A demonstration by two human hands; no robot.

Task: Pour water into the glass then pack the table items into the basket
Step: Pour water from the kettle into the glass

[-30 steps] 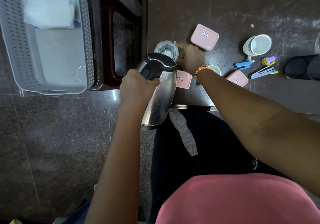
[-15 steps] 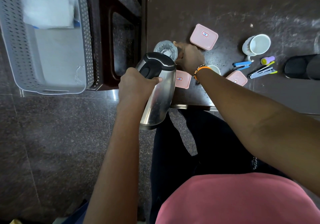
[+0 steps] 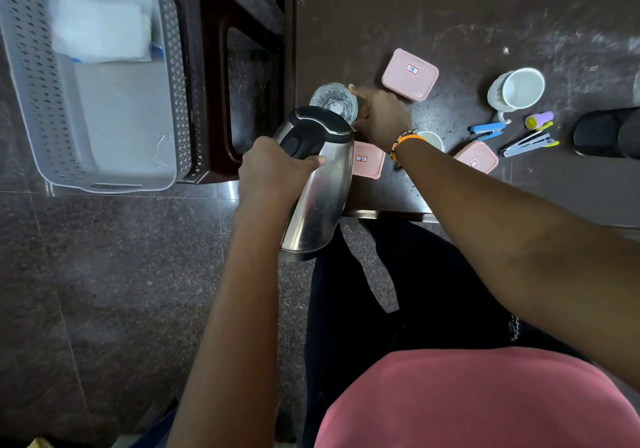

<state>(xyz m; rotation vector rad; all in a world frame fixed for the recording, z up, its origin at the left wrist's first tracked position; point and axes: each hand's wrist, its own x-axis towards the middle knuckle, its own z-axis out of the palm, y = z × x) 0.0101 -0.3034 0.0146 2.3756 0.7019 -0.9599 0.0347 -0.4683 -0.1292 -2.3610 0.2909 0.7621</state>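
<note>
My left hand (image 3: 273, 170) grips the black handle of a steel kettle (image 3: 320, 191), which is tilted with its spout over a clear glass (image 3: 330, 99) near the table's left edge. My right hand (image 3: 381, 117) holds the glass from its right side. The kettle's lid hides the near part of the glass rim. A grey perforated basket (image 3: 173, 77) stands on a dark stool at the left, with a white folded item (image 3: 100, 28) inside it.
On the dark table (image 3: 485, 15) lie three pink lidded boxes (image 3: 410, 74) (image 3: 369, 160) (image 3: 477, 157), a white mug (image 3: 517, 89), a small white cup (image 3: 431, 139), a blue stapler (image 3: 486, 131), a purple-yellow marker (image 3: 538, 120), a clip tool (image 3: 528, 143) and a black case (image 3: 606, 132).
The kettle and my left hand have shifted very slightly; my right hand stays on the glass.
</note>
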